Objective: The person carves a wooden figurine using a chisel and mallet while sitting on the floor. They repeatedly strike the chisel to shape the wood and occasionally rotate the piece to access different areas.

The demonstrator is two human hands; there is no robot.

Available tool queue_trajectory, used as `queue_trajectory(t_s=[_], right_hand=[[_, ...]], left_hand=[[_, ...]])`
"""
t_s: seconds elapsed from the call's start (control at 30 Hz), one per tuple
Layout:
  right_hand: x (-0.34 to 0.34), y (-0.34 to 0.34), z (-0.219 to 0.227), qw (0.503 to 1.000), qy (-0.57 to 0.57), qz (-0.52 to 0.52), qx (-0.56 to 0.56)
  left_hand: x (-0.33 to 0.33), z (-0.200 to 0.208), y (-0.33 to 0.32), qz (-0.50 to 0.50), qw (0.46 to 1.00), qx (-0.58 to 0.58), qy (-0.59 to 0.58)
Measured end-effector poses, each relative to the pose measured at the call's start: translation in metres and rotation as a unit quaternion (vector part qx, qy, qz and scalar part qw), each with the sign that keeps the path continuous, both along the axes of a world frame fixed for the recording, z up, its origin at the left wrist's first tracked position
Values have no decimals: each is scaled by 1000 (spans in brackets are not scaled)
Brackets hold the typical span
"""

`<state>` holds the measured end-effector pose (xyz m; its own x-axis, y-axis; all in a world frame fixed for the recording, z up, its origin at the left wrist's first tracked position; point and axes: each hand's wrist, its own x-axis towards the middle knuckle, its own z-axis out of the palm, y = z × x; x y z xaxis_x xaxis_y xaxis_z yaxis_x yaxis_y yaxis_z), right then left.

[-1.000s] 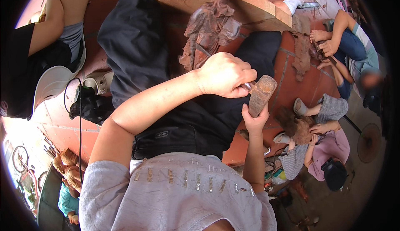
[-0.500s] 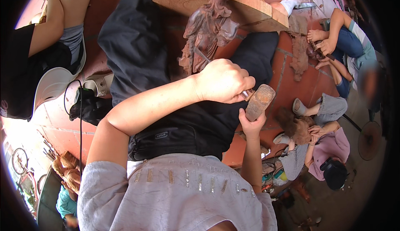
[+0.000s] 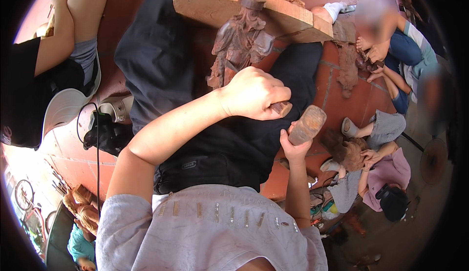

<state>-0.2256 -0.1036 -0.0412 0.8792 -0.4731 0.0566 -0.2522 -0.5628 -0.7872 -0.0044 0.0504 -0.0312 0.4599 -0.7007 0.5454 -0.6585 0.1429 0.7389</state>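
Note:
A dark reddish-brown wood carving of a robed, bearded figure in a flat-topped hat [image 3: 239, 46] stands between my legs, its lower part hidden by my left hand. My left hand [image 3: 254, 93] is closed around a carving tool, probably a chisel, whose wooden handle end [image 3: 282, 108] sticks out toward the right. Its blade is hidden behind the fist, near the carving. My right hand [image 3: 294, 146] grips a mallet with a worn, blocky brown head [image 3: 308, 126]. That head sits just right of and below the handle end, apart from it.
Beyond the carving lies a thick pale wooden slab [image 3: 288, 19] bearing another carving. A rough brown wood piece [image 3: 348, 71] rests on the red tiled floor [image 3: 325, 93]. Co-workers sit at the right and far left. A black cable [image 3: 97, 158] hangs at left.
The mallet head has moved slightly down, away from the tool handle. My left hand has shifted a little left, and the tool's blade is now hidden. A co-worker's head has come into view upper right.

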Motion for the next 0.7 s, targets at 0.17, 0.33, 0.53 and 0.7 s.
queue_trajectory(t_s=[0.17, 0.33, 0.53, 0.7], right_hand=[[8, 9, 8, 999, 44, -5, -6], [-12, 11, -2, 991, 60, -102, 57], [-21, -57, -70, 929, 199, -307, 61], [-56, -89, -145, 916, 206, -336, 75]], left_hand=[[8, 12, 10, -31, 999, 37, -6], [-15, 28, 26, 19, 965, 262, 21], [-13, 10, 50, 5, 888, 460, -7], [-24, 12, 42, -17, 902, 432, -13]])
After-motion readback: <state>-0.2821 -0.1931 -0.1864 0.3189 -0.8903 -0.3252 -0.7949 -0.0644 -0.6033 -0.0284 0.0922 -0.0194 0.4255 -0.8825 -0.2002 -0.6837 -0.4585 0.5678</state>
